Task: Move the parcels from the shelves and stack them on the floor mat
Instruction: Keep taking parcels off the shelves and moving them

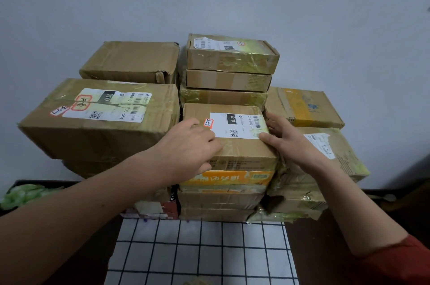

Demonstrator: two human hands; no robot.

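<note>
A small brown parcel (235, 145) with a white label and a red-edged sticker tops the middle column of stacked cardboard parcels. My left hand (188, 145) lies on its top left edge, fingers curled over the top. My right hand (288, 140) presses its right side, thumb on the label's corner. Both hands grip this parcel. Below it sits an orange-printed box (225, 179) and more boxes. The stack stands at the far end of a white mat with a black grid (202, 249), against the wall.
A large labelled box (100, 119) stands at the left, with another box (132, 61) behind it. Three flat boxes (230, 68) are piled behind the held parcel. Taped boxes (321, 152) fill the right. A green plastic bag (25, 194) lies on the dark floor at the left.
</note>
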